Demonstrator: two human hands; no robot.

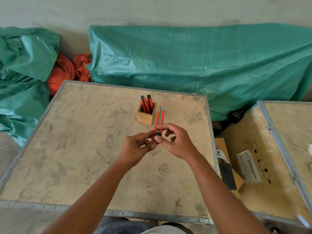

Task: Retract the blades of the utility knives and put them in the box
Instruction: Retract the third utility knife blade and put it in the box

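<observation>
Both hands hold one red utility knife (159, 121) above the middle of the plywood crate top (81, 141). My left hand (137, 148) pinches its lower end. My right hand (175, 141) grips the body, thumb beside the black slider knob. The knife points away from me, and a short metal tip shows at its far end. Just beyond it stands a small wooden box (146, 114) with two red utility knives (147, 104) upright inside.
Green tarpaulin (202, 65) covers bulky shapes behind the crate, with orange cloth (67, 71) at the left. At the right lies an open crate lid (263, 149) carrying a white label; a black phone (228, 176) and a cardboard piece rest beside it.
</observation>
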